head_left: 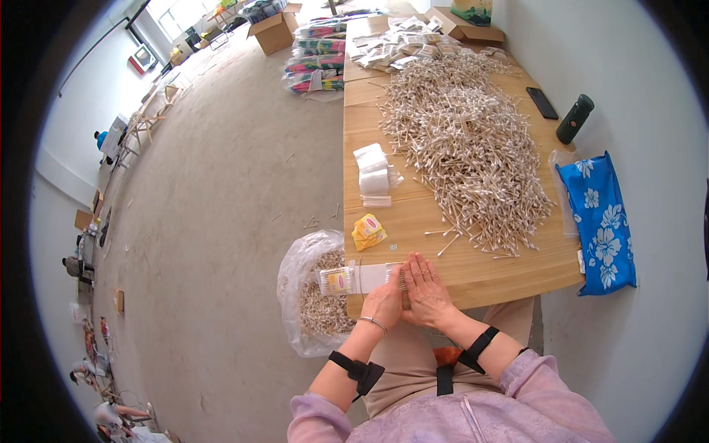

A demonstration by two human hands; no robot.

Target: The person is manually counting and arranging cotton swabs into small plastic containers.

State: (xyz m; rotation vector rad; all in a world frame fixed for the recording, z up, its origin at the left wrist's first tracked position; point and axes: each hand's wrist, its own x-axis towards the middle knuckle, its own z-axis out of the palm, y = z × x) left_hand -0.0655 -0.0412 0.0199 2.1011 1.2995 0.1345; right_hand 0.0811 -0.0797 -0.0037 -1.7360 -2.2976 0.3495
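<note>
At the near edge of the wooden table (473, 284), my two hands come together around a small bunch of cotton swabs (404, 279). My left hand (384, 301) is closed round its left side, its fingers partly hidden. Straight and flat, the fingers of my right hand (426, 292) press against the other side. Just left of them lies a clear packet of cotton swabs (337, 280) with a yellow card inside, over the table's left edge. Flat clear plastic (372, 277) lies between the packet and my left hand. Beyond is a small stack of yellow cards (368, 232).
A big heap of loose cotton swabs (473, 140) covers the table's middle. Clear bags (372, 170) lie left of it; filled packets (406, 43) sit at the far end. A phone (542, 103), dark bottle (575, 118) and blue flowered pouch (602, 225) line the right. A plastic sack (292, 295) of swabs stands lower left.
</note>
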